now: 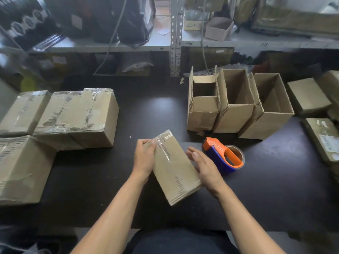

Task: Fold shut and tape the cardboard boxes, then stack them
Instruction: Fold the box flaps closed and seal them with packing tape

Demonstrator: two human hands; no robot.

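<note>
Centrally, a closed, taped cardboard box [174, 167] sits tilted on the black table [275, 189], its long axis running from 11 o'clock to 5 o'clock. Left hand [145, 156] has its grip closed on the box's far-left corner, fingers curled over the taped edge. Right hand [203, 164] lies along the box's right side, fingers fairly straight, grip relaxed and not closed; actual contact with the cardboard hard to confirm. Just right of that hand, at 3 o'clock from the box, an orange-and-blue tape dispenser [223, 154] with a roll of clear tape rests on the table. At 1 o'clock, three open boxes [236, 107] stand in a row, touching side by side, flaps up. At 9 to 10 o'clock, several sealed boxes [77, 118] with shiny tape are grouped together, one large one near the left edge at 8 o'clock. More flat cardboard packages [310, 96] at the far right, 2 to 3 o'clock. Metal shelving [175, 37] with bags and cartons runs along the back, blurred.
</note>
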